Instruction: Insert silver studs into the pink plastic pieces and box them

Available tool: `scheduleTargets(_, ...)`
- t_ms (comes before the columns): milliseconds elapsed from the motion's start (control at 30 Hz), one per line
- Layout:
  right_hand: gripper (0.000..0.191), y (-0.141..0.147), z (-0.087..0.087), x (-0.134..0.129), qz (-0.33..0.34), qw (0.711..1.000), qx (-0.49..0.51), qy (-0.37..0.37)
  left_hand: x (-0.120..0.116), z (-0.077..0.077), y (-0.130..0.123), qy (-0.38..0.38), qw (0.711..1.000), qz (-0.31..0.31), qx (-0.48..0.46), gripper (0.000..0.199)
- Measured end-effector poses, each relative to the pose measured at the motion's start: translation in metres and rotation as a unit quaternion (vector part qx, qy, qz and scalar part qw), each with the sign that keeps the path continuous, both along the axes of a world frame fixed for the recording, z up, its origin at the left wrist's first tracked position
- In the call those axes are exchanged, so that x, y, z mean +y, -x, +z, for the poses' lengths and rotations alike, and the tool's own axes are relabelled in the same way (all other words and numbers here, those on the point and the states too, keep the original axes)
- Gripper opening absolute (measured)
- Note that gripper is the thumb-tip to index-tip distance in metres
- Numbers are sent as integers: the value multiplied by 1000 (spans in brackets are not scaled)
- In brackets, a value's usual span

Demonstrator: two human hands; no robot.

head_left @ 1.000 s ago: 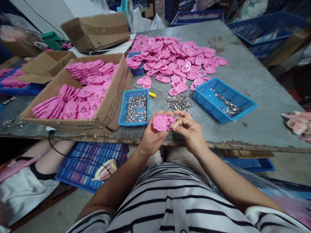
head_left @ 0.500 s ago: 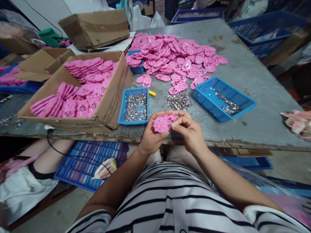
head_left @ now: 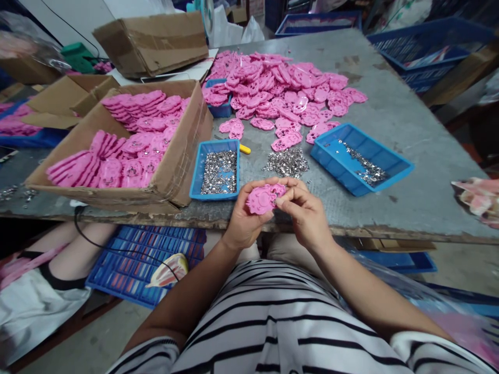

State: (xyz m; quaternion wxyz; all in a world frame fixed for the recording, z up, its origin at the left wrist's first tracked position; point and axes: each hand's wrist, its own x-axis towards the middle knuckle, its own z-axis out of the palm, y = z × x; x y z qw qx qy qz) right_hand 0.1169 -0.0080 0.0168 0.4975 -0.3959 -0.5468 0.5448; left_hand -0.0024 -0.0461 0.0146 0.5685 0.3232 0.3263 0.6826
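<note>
A large, open-topped brown cardboard box (head_left: 193, 137) is packed with stacked pink plastic pieces (head_left: 113, 171). To its right, a shallow, rectangular blue plastic tray (head_left: 198, 169) is spread with tiny silvery metal parts (head_left: 220, 166). In a second, angled blue plastic tray (head_left: 330, 146), farther right, similar parts are gathered toward the right end. A small blue plastic container (head_left: 221, 110) behind is partly covered by pink pieces.

A flat, openwork pink plastic piece (head_left: 262, 199) is held at the table's near edge, in front of the metal parts. Its left end is cradled in the left hand (head_left: 245, 223), the fingers curled narrowly around it. Its right end is pinched by the right hand (head_left: 307, 213), with thumb and index finger nearly together; whether a metal part is gripped there cannot be told. Some fingertips are hidden behind the piece.

A loose pile of silvery metal parts (head_left: 287, 163) is heaped on the worn grey table (head_left: 409, 124) between the trays. Beyond it, a broad heap of pink plastic pieces (head_left: 280, 83) is spread. A yellow handle (head_left: 245, 149) is seen beside the first tray.
</note>
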Motion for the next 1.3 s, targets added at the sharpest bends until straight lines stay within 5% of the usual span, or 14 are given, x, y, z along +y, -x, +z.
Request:
scheduleTargets(400, 16, 7, -11, 0, -16, 999, 47, -5, 10, -15, 1, -79, 997, -13, -11, 48)
scheduleTargets(567, 18, 8, -11, 1, 21, 988, 137, 74, 10, -14, 1, -12, 998, -39, -53, 55)
scheduleTargets(767, 9, 3, -15, 3, 14, 989, 124, 74, 15, -11, 1, 106, 987, -60, -102, 62)
scheduleTargets(900, 9, -8, -21, 12, -12, 996, 68, 63, 21, -11, 1, 143, 983, -57, -98, 72)
scheduleTargets(1133, 13, -51, -27, 51, -172, 984, -50, -18, 27, -21, 3, 157, 986, -37, -36, 65)
scheduleTargets(1300, 9, -71, -30, 71, -128, 954, -270, -39, 30, -25, 6, 160, 985, -55, -29, 58)
